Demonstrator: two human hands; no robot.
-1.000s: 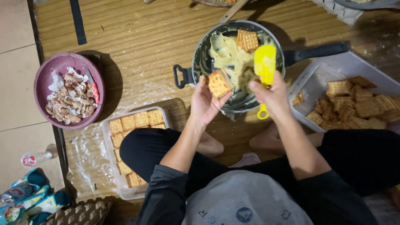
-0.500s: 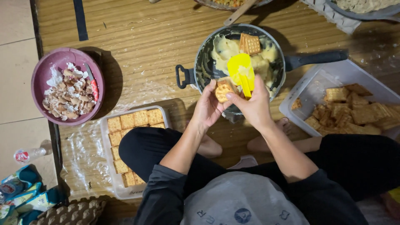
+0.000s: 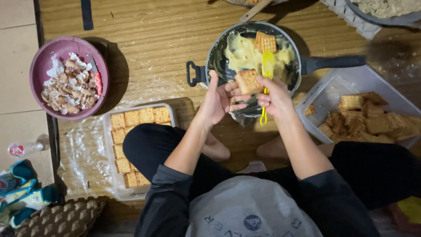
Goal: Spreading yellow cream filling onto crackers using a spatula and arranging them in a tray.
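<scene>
Cracker (image 3: 247, 81) in my left hand (image 3: 221, 100), yellow spatula (image 3: 266, 74) in my right hand (image 3: 274, 96).
Both hands grip over the pan (image 3: 219, 52); the blade seems to touch the cracker's edge. Cream (image 3: 241, 55) lies just beyond my fingers, tray (image 3: 109, 145) beside my left forearm.

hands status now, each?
Left hand: closed on a square cracker.
Right hand: closed on a yellow spatula.
</scene>
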